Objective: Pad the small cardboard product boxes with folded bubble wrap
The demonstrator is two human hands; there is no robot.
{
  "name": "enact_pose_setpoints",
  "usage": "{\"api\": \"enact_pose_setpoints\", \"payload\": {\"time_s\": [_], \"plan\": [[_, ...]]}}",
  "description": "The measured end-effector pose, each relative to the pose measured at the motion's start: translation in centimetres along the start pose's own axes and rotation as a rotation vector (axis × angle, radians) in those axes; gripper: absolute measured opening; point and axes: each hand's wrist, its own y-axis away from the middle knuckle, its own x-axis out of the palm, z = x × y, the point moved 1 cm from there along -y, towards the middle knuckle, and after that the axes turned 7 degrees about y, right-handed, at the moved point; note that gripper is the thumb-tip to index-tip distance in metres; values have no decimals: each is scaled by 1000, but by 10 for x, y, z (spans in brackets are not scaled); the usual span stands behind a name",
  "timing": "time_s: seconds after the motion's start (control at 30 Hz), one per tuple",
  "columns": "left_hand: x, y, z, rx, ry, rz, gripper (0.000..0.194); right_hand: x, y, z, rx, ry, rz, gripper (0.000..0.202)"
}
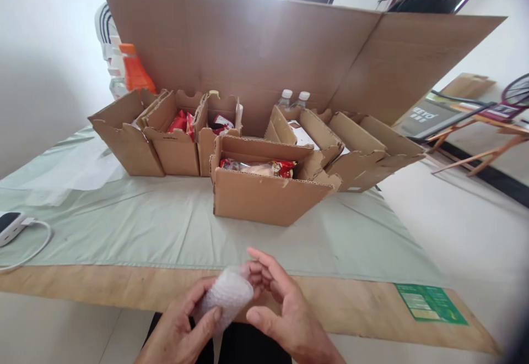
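Note:
A roll-shaped bundle of bubble wrap (pixel 228 297) is in my left hand (pixel 188 317), its thumb pressed along the near side. What the wrap may contain cannot be made out. Just right of the bundle, my right hand (pixel 285 311) has its fingers curved and thumb apart; its far fingertips come close to the wrap, and I cannot tell whether they touch. Both hands are low, over the table's front edge. Beyond them stands a cardboard box (pixel 252 194) with red packets (pixel 284 169) and clear plastic inside.
Several open cardboard bins (pixel 176 152) stand behind, some holding red packets. A large cardboard panel (pixel 264 44) rises at the back. An orange bottle (pixel 135 69) and white-capped bottles (pixel 302 98) stand there. At left lies a white device (pixel 12 229) with a cable.

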Motion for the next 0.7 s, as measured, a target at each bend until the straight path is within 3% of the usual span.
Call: {"api": "enact_pose_setpoints", "payload": {"time_s": [0.1, 0.2, 0.27, 0.33, 0.4, 0.47, 0.53, 0.6, 0.7], "plan": [[-7, -9, -22, 135, -201, 167, 40, -33, -1, 18, 13, 166, 136, 25], [-24, -29, -63, 411, -439, 0, 53, -79, 2, 45, -108, 335, 112, 13], [-35, -53, -97, 646, -619, -155, 57, -116, 2, 62, -220, 343, -61, 13], [-41, -84, -126, 873, -784, -275, 57, -151, -3, 79, -325, 329, -383, 18], [-41, -111, -141, 981, -893, -327, 48, -178, -15, 95, -397, 346, -718, 26], [-37, -127, -139, 1008, -936, -293, 31, -195, -33, 111, -410, 501, -836, 28], [-33, -130, -127, 1001, -945, -227, 22, -203, -53, 126, -388, 782, -675, 25], [-30, -125, -114, 977, -952, -188, 24, -204, -71, 135, -428, 1016, -373, 26], [-31, -118, -106, 948, -938, -167, 27, -195, -95, 136, -483, 1166, -49, 22]]}}
